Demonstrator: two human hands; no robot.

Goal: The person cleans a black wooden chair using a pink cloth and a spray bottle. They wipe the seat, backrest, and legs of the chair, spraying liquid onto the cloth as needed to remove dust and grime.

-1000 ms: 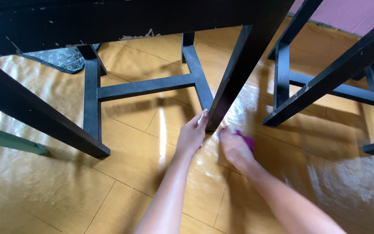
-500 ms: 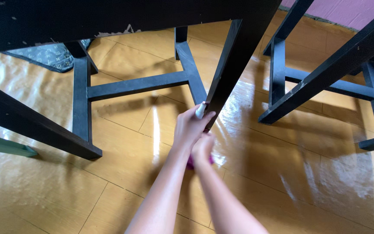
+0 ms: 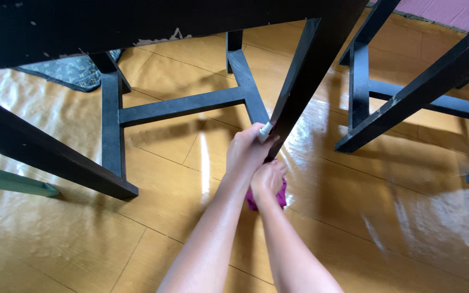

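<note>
At far left, a green bar (image 3: pixel 14 182) is lying on the glossy yellow floor (image 3: pixel 82 239), and a patterned grey cloth (image 3: pixel 74 70) is showing behind the black table frame (image 3: pixel 112 125). Toward the middle, your left hand (image 3: pixel 248 152) is curling its fingers around the foot of a black table leg (image 3: pixel 305 76), gripping it, with a pale thumbnail (image 3: pixel 265 130) resting against the wood. Just below it, your right hand (image 3: pixel 268 182) is pressing a magenta rag (image 3: pixel 278 196) onto the floor right beside that leg's foot, fingers closed over the rag. Farther right, a second black frame (image 3: pixel 408 103) is standing on wet-looking, streaked floor.
</note>
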